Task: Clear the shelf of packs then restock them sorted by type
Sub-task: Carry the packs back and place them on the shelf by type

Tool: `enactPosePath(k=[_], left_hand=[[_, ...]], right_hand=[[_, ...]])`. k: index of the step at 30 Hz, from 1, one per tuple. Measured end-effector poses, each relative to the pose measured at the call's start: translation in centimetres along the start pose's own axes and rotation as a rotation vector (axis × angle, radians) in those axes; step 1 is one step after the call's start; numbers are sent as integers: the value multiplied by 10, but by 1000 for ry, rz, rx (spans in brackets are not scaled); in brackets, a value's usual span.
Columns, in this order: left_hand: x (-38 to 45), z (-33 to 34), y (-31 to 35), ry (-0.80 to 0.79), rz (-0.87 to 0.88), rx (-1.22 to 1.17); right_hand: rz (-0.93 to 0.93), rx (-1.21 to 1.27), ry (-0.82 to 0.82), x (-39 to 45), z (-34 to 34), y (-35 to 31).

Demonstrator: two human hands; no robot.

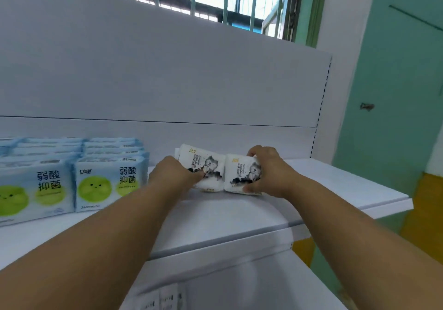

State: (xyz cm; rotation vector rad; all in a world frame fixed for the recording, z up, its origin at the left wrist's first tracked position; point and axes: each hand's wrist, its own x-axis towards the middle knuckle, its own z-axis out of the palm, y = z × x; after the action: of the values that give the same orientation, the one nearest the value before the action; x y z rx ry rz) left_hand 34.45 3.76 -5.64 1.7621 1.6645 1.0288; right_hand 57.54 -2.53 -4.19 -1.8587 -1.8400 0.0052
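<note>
White metal shelf (335,190): two white cat-printed soft packs (215,166), left hand (177,174) and right hand (268,173) each gripping one; blue green-dotted packs (105,180) stacked left of them.

"弱酸抑菌" on blue packs (110,182); "ko!" on white packs (203,166)

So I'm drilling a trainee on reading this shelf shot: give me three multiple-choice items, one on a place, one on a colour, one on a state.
1. Where do the blue packs stand on the shelf?
A left
B right end
C lower shelf

2. What colour are the round faces on the blue packs?
A red
B green
C black

3. What is the right hand doing?
A hanging idle
B pressing flat on the shelf
C gripping a white cat pack

Answers: 1 A, they stand left of both hands; 2 B, the circles are green; 3 C, fingers curl round it, while the left hand grips the neighbouring white cat pack.
</note>
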Motion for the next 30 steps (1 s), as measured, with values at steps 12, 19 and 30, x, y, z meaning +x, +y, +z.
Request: enactPosePath(k=[12,19,30], left_hand=[[51,29,19,103,-85,285],[85,35,15,202,-191,305],[103,44,12,219,-223,278]], right_hand=[[-146,-45,-62,106,27,21],[-235,-74,-61,150,50,15],[-257,-207,-15,169,62,14]])
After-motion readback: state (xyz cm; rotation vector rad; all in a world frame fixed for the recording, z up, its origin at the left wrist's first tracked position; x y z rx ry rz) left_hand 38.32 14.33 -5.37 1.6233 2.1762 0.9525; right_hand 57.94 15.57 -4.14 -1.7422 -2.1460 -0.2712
